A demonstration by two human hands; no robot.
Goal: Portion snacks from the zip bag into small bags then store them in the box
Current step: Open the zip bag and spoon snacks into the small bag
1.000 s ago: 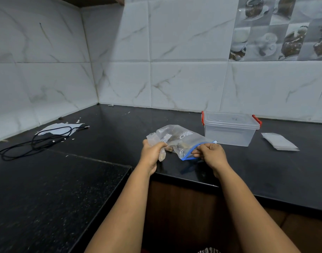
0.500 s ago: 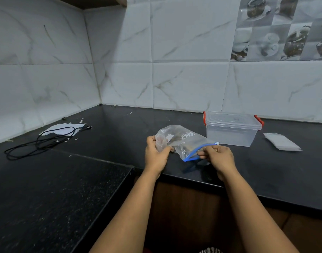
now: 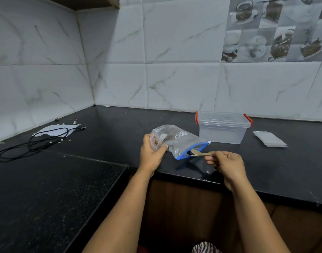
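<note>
While the left hand (image 3: 150, 152) pinches a small bag (image 3: 155, 143) and the zip bag (image 3: 180, 141) at table (image 3: 120, 125) centre, the right hand's (image 3: 227, 163) fingers now hold a spoon (image 3: 199, 153), newly pulled from the bag's mouth with dark snack: scooping has begun. At nine o'clock lies a cable (image 3: 38, 141). At two o'clock, the box (image 3: 223, 127) is lidded, and spare bags (image 3: 269, 138) wait.

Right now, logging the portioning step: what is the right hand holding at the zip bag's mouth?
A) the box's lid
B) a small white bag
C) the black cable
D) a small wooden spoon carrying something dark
D: the right hand pinches a small wooden spoon with a dark bit in its bowl, at the blue-edged opening of the zip bag.
</note>
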